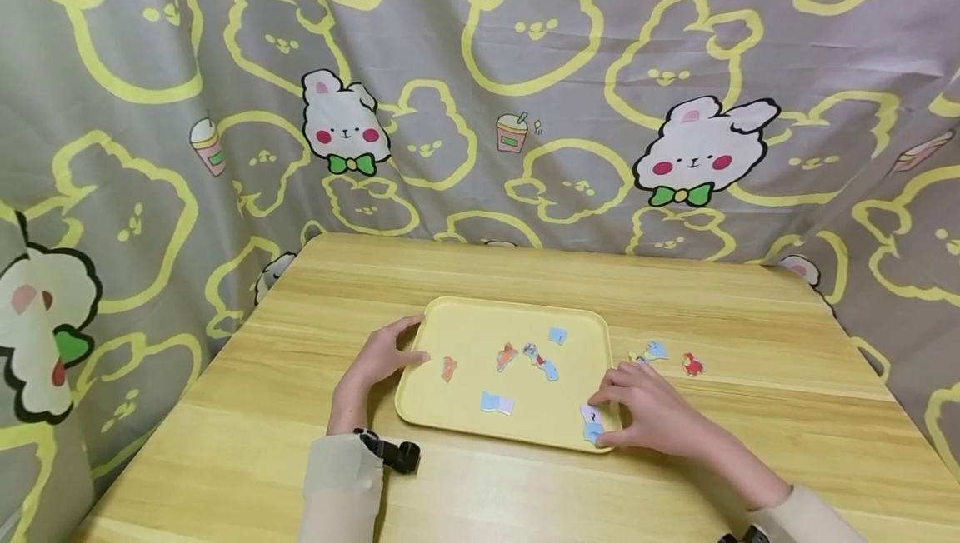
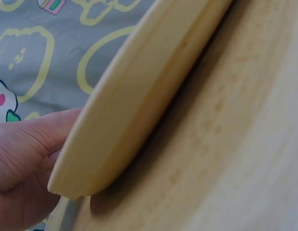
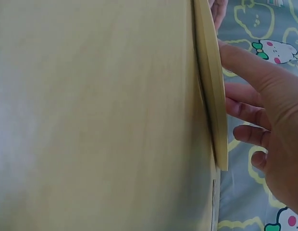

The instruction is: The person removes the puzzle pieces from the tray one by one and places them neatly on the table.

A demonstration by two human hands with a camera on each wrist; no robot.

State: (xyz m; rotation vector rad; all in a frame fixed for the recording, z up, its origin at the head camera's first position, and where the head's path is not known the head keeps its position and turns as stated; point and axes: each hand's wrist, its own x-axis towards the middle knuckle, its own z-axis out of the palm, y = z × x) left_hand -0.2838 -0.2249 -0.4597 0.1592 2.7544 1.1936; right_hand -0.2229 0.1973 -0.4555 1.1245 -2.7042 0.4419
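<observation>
A pale yellow tray (image 1: 536,426) lies on the wooden table, with several cut-out picture puzzle pieces on it. My left hand (image 1: 381,355) grips the tray's left edge, its thumb over the rim. In the left wrist view the tray's side hides part of that hand (image 2: 24,154). At the near right corner, my right hand (image 1: 652,410) holds a blue-and-white puzzle piece (image 1: 592,420) between thumb and index finger. The right wrist view shows this hand (image 3: 279,110) behind the tray rim, which hides the piece.
Orange pieces (image 1: 506,356), a long character piece (image 1: 542,361), a small blue piece (image 1: 557,335) and a blue-pink piece (image 1: 496,403) lie in the tray. Right of it, on the table (image 1: 480,493), are a yellow-blue piece (image 1: 656,350) and a red piece (image 1: 693,365). A patterned curtain (image 1: 420,43) hangs behind.
</observation>
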